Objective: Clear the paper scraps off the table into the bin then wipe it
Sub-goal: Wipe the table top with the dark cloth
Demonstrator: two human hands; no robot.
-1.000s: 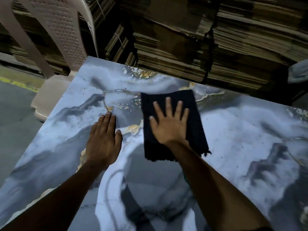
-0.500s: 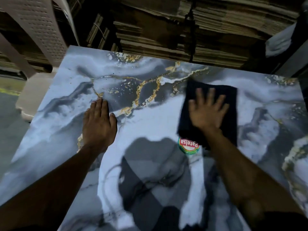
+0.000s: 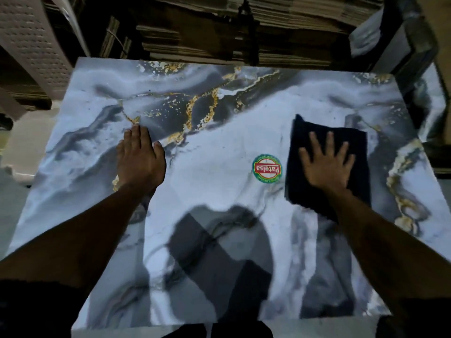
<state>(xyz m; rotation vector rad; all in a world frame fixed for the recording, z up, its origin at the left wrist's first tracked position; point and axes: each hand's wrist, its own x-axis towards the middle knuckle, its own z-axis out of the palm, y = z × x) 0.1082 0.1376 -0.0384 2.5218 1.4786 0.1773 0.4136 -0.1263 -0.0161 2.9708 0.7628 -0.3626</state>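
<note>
Our flat right hand [image 3: 325,164] has swept the dark folded cloth [image 3: 328,164] toward three o'clock across the marble-patterned table [image 3: 219,132], baring a round sticker [image 3: 267,168]; our open left hand [image 3: 139,159] braces flat, so wiping is well along.

We see a counter [image 3: 219,113] with a smooth, glossy marble-print finish in grey, white and slate, threaded with gold-looking veins; it reflects soft shadows near our edge. On it lies a dark cloth [image 3: 356,147], matt and soft-looking, slightly fuzzy at its borders. Beside the cloth sits a round sticker [image 3: 267,169], glossy printed paper or film in red, green and white. Behind the counter we find stacked cardboard sheets [image 3: 268,28], brown, matt and rough at their corrugated edges. At the far left stands a plastic chair [image 3: 31,45], beige, matt, its back perforated.
</note>
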